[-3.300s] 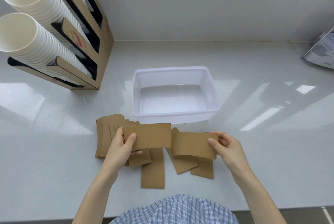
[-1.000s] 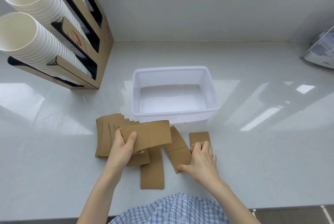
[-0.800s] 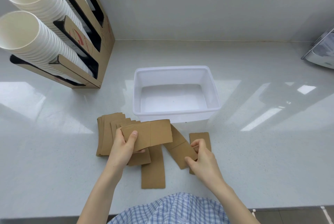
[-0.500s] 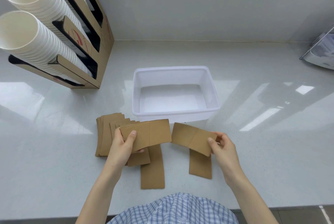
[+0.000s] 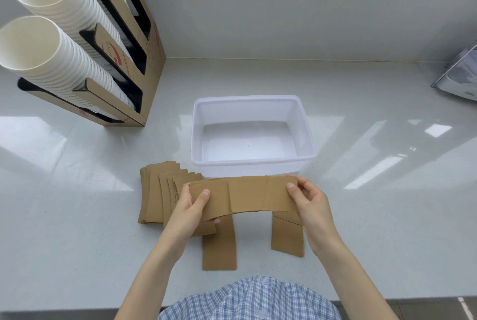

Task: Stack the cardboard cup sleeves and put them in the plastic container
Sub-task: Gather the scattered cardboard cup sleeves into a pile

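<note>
Left hand [image 5: 192,207] pinching the left end of a held stack of sleeves [image 5: 244,197], thumb on the near face, fingers behind; right hand [image 5: 309,199] pinching the right end the same way. Stack held level and slightly bowed above the counter [image 5: 77,216], just near of the container [image 5: 251,136], not touching it as far as can be told. Container empty, open, standing at the middle of the counter. Fanned pile of sleeves [image 5: 154,198] lying flat to the left, partly hidden by the left hand. One loose sleeve [image 5: 219,247] flat on the counter below the held stack, long side running near to far; another sleeve [image 5: 287,234] flat to its right, well apart from it. Cup rack [image 5: 129,61] at far left, holding rows of white cups [image 5: 51,43]. Checked shirt [image 5: 247,299] at the near edge.
</note>
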